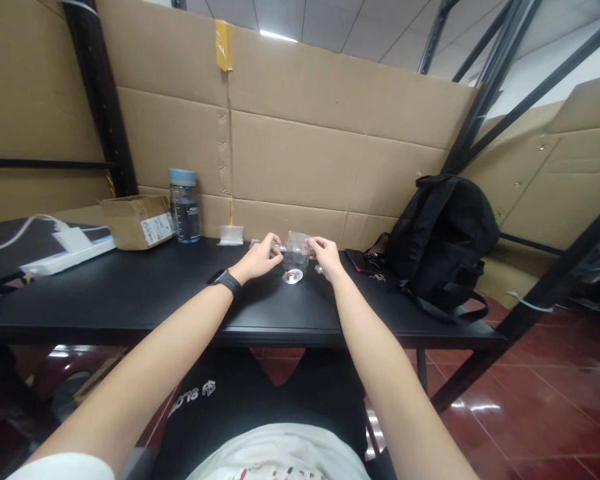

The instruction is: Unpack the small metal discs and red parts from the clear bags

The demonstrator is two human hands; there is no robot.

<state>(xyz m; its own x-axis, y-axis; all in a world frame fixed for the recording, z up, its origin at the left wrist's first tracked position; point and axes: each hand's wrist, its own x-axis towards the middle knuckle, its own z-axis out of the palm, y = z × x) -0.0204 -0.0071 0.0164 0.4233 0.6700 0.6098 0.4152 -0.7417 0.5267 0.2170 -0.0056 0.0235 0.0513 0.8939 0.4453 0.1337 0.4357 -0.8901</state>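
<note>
While both hands pinch it from either side, a small clear plastic bag (297,250) hangs just above the black surface (130,293): left hand (261,259) on its left edge, right hand (326,257) on its right. A small shiny disc (291,276) lies beneath. Far left stand a water bottle (183,207), its label too small to read, and a labelled cardboard box (139,221); a black backpack (443,233) sits right.
</note>
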